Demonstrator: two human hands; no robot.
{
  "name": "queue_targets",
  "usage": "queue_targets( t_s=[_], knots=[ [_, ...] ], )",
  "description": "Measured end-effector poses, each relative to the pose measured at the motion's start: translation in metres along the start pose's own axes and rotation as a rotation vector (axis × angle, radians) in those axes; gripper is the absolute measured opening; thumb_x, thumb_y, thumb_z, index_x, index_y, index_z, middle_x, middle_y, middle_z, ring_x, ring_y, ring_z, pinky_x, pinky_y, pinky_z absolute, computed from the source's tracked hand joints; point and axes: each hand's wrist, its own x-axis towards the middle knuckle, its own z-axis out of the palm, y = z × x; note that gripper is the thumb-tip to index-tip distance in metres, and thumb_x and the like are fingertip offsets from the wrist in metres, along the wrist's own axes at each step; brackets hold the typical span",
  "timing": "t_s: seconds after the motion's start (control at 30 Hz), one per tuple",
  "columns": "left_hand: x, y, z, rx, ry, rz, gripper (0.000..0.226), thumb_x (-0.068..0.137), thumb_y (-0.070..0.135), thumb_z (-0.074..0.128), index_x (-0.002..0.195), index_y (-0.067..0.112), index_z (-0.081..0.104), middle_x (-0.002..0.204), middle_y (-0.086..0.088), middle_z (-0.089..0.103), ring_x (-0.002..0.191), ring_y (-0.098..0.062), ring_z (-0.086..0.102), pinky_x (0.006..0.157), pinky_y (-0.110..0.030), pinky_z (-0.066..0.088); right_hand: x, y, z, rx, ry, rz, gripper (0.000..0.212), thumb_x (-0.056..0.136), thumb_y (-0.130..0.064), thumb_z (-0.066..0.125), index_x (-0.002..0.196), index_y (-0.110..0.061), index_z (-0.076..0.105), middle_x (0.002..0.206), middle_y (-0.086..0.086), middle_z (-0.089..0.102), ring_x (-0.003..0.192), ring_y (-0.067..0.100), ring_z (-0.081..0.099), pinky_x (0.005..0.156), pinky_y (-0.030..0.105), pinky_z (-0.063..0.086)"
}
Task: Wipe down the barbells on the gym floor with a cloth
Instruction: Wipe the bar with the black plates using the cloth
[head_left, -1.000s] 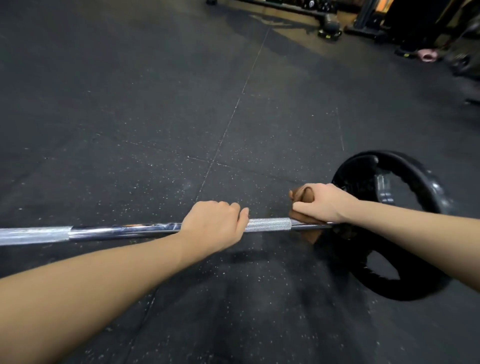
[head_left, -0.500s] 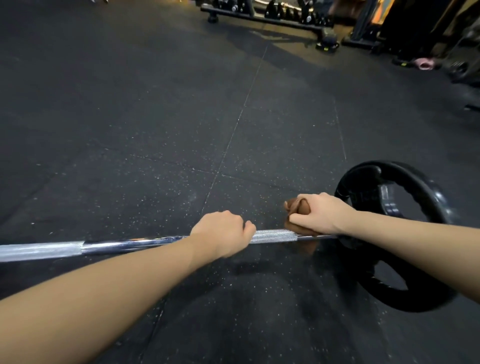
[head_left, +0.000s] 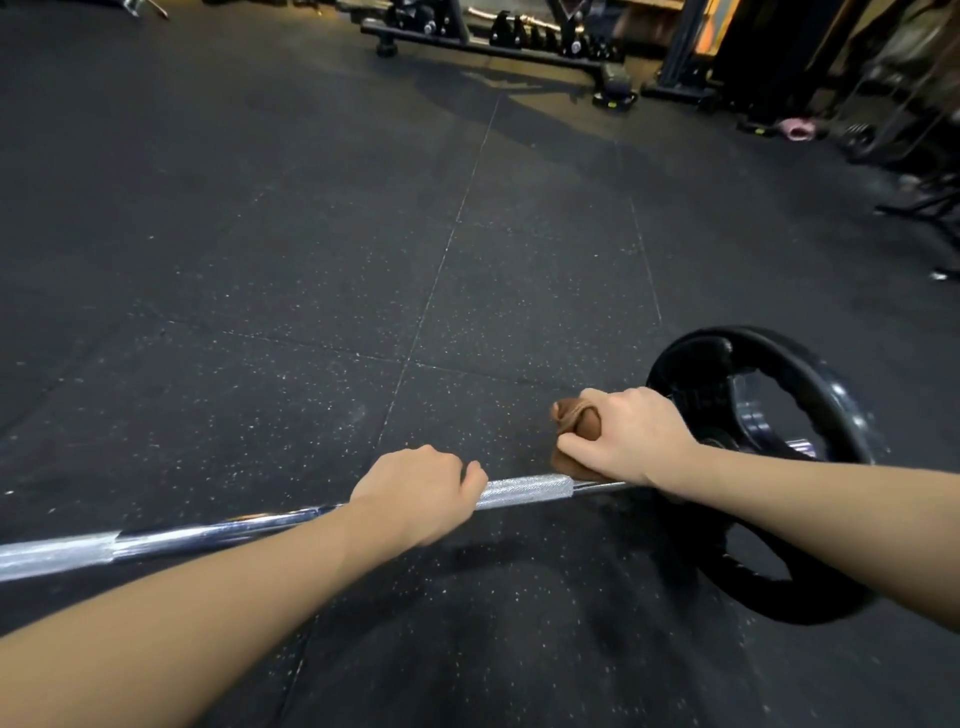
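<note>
Head view: barbell (head_left: 524, 491) lies across the near part of the gym floor (head_left: 260, 260), running from the left edge of the view to a black weight plate (head_left: 810, 374) at the near right. Left hand (head_left: 415, 488) is wrapped over the shaft, fingers curled round it, just left of the knurling (head_left: 530, 488). Right hand (head_left: 628, 434) holds a bunched brown cloth (head_left: 574, 415) pressed on the shaft, between the knurling and the plate, thumb and fingers pinching the wad. Cloth touches the bar; how far it wraps under cannot be told. A rack (head_left: 493, 36) sits at the far edge of the floor, well apart.

Step in hand, as I judge it: wiping the shaft end by the plate.

To do it well:
- spread the wad so the cloth closes round the whole shaft, not just the top
- left hand pins the bar so it does not roll on the plate
- firm, long strokes along the bar, from the plate inward
- knurling will likely snag the fabric, so go slower there and twist as well as slide
- shift the left hand along so the patch under it gets covered too
- roll the bar to reach the underside
</note>
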Motion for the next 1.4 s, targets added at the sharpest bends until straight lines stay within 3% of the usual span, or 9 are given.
queue_targets(
  t_s=[0.2, 0.37, 0.57, 0.7, 0.9, 1.03, 1.17, 1.27, 1.4],
  knots=[
    [0.007, -0.005, 0.003, 0.01, -0.033, 0.02, 0.043, 0.105, 0.037, 0.025, 0.073, 0.019, 0.047, 0.074, -0.002, 0.057, 0.07, -0.026, 0.056, 0.071, -0.038, 0.048, 0.004, -0.028, 0.022, 0.199, -0.077, 0.197, 0.042, 0.079, -0.068, 0.046, 0.101, -0.036, 0.063, 0.08, -0.004, 0.064, 0.083, 0.028, 0.063, 0.068, 0.034, 0.042],
    [0.011, -0.009, 0.009, 0.044, 0.019, 0.028, 0.048, 0.106, 0.047, 0.021, 0.076, 0.021, 0.049, 0.07, 0.002, 0.054, 0.062, -0.024, 0.051, 0.065, -0.037, 0.041, 0.006, -0.025, 0.031, 0.264, -0.046, 0.311, 0.033, 0.08, -0.063, 0.047, 0.086, -0.032, 0.056, 0.061, -0.01, 0.049, 0.069, 0.024, 0.05, 0.066, 0.033, 0.035],
    [0.017, -0.004, 0.004, 0.009, -0.006, 0.002, 0.04, 0.105, 0.045, 0.027, 0.087, 0.022, 0.054, 0.084, 0.0, 0.067, 0.077, -0.029, 0.066, 0.068, -0.038, 0.053, 0.01, -0.028, 0.027, 0.221, -0.035, 0.28, 0.048, 0.08, -0.064, 0.036, 0.09, -0.023, 0.058, 0.077, 0.0, 0.069, 0.073, 0.03, 0.065, 0.063, 0.032, 0.034],
    [0.02, -0.004, -0.001, -0.024, -0.07, -0.062, 0.04, 0.103, 0.045, 0.03, 0.088, 0.019, 0.058, 0.086, -0.002, 0.069, 0.079, -0.031, 0.067, 0.066, -0.037, 0.046, 0.017, -0.037, 0.024, 0.174, -0.006, 0.301, 0.047, 0.081, -0.059, 0.041, 0.079, -0.015, 0.057, 0.066, 0.004, 0.064, 0.058, 0.034, 0.061, 0.064, 0.035, 0.036],
    [0.018, -0.001, -0.012, -0.012, -0.103, -0.146, 0.041, 0.104, 0.043, 0.028, 0.098, 0.019, 0.06, 0.097, -0.005, 0.07, 0.087, -0.03, 0.066, 0.075, -0.041, 0.051, 0.008, 0.002, -0.014, -0.006, -0.182, 0.43, 0.055, 0.086, -0.063, 0.052, 0.11, -0.014, 0.059, 0.092, 0.009, 0.066, 0.078, 0.032, 0.062, 0.08, 0.043, 0.042],
    [-0.015, 0.02, -0.037, -0.429, -0.028, -0.38, 0.035, 0.108, 0.042, 0.038, 0.115, 0.014, 0.057, 0.117, -0.009, 0.063, 0.112, -0.033, 0.058, 0.103, -0.051, 0.041, -0.021, -0.014, -0.068, 0.475, -0.212, 0.652, 0.047, 0.088, -0.051, 0.064, 0.12, -0.018, 0.057, 0.105, 0.007, 0.065, 0.095, 0.031, 0.064, 0.086, 0.042, 0.051],
    [-0.059, 0.064, -0.135, -0.942, -0.072, -0.537, 0.025, 0.108, 0.027, 0.045, 0.116, 0.014, 0.065, 0.104, -0.006, 0.073, 0.098, -0.023, 0.07, 0.084, -0.024, 0.049, -0.073, -0.036, -0.161, 0.974, -0.15, 1.07, 0.025, 0.088, -0.04, 0.067, 0.108, -0.025, 0.064, 0.095, -0.007, 0.069, 0.094, 0.015, 0.064, 0.085, 0.031, 0.048],
    [-0.094, 0.119, -0.231, -0.933, -0.239, -0.434, 0.023, 0.108, 0.022, 0.047, 0.114, 0.012, 0.067, 0.093, -0.006, 0.075, 0.08, -0.016, 0.072, 0.067, -0.006, 0.046, -0.11, -0.035, -0.257, 1.102, -0.195, 1.192, 0.02, 0.091, -0.038, 0.068, 0.108, -0.027, 0.065, 0.098, -0.007, 0.069, 0.099, 0.016, 0.064, 0.09, 0.029, 0.048],
    [-0.12, 0.194, -0.369, -0.817, -0.46, -0.34, 0.018, 0.107, 0.025, 0.051, 0.107, 0.015, 0.064, 0.093, -0.01, 0.075, 0.074, -0.016, 0.07, 0.064, -0.009, 0.049, -0.138, -0.006, -0.406, 1.152, -0.245, 1.315, 0.022, 0.09, -0.043, 0.067, 0.108, -0.031, 0.065, 0.106, -0.006, 0.07, 0.106, 0.018, 0.065, 0.1, 0.038, 0.052]
  ],
)
